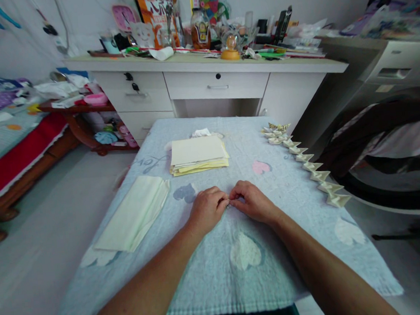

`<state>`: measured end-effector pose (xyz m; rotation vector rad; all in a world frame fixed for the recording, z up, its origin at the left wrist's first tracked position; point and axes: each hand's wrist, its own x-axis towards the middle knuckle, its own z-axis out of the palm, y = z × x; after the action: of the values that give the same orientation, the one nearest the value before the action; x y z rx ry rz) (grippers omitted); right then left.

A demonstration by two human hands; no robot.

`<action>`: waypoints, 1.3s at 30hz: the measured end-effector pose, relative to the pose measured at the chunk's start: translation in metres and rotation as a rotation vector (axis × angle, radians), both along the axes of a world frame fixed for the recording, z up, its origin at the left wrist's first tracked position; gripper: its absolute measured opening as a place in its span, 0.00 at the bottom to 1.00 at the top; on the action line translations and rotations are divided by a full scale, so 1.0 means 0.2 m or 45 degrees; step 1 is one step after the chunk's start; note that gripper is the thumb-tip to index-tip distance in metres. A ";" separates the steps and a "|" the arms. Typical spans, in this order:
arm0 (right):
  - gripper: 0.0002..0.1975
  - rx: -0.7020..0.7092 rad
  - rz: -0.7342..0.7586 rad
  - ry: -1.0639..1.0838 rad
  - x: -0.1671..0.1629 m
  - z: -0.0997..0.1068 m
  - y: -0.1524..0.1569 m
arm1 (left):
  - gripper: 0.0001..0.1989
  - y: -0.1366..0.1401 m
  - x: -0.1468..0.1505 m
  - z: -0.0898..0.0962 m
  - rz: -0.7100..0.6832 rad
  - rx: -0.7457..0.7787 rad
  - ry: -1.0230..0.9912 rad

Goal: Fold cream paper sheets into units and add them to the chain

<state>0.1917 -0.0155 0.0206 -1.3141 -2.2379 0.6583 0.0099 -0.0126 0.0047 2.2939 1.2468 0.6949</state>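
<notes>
My left hand (208, 208) and my right hand (254, 201) meet over the middle of the cloth-covered table, fingertips pinched together and nearly touching. Whatever lies between the fingertips is too small or hidden to make out. Just beyond them is a stack of cream paper sheets (197, 151), with yellower edges underneath. To the left of my left hand lies a pile of long, pale folded paper (134, 214). Along the table's right side runs a slanting row of folded paper boats (318, 176), the farthest one with a printed pattern.
A blue tablecloth (207, 281) with heart patterns covers the table. Behind stands a white desk (218, 85) crowded with a jar (200, 29), bags and small items. On the right is a washing machine (391, 73) with its door open; on the left, a bed (15, 141).
</notes>
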 end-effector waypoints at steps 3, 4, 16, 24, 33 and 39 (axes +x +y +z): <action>0.02 -0.007 0.022 -0.002 0.00 -0.01 0.01 | 0.07 0.00 -0.01 0.00 -0.031 -0.020 -0.026; 0.02 -0.010 0.024 -0.008 0.00 -0.02 0.01 | 0.05 0.00 -0.01 0.00 -0.036 -0.031 -0.042; 0.02 -0.011 -0.018 -0.135 -0.02 -0.01 0.01 | 0.14 -0.01 -0.08 0.01 0.029 -0.045 -0.088; 0.03 -0.003 -0.018 -0.122 -0.02 -0.02 0.02 | 0.05 0.00 -0.07 0.01 0.019 -0.042 -0.026; 0.04 -0.014 -0.047 -0.167 -0.03 -0.01 0.02 | 0.07 0.01 -0.06 0.00 0.016 -0.009 0.032; 0.04 -0.028 -0.078 -0.210 -0.05 0.00 0.01 | 0.06 0.01 -0.05 0.00 0.077 0.105 0.104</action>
<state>0.1821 -0.0125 0.0204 -1.4903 -2.3142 0.5723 0.0003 -0.0101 0.0043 2.3810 1.3529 0.6919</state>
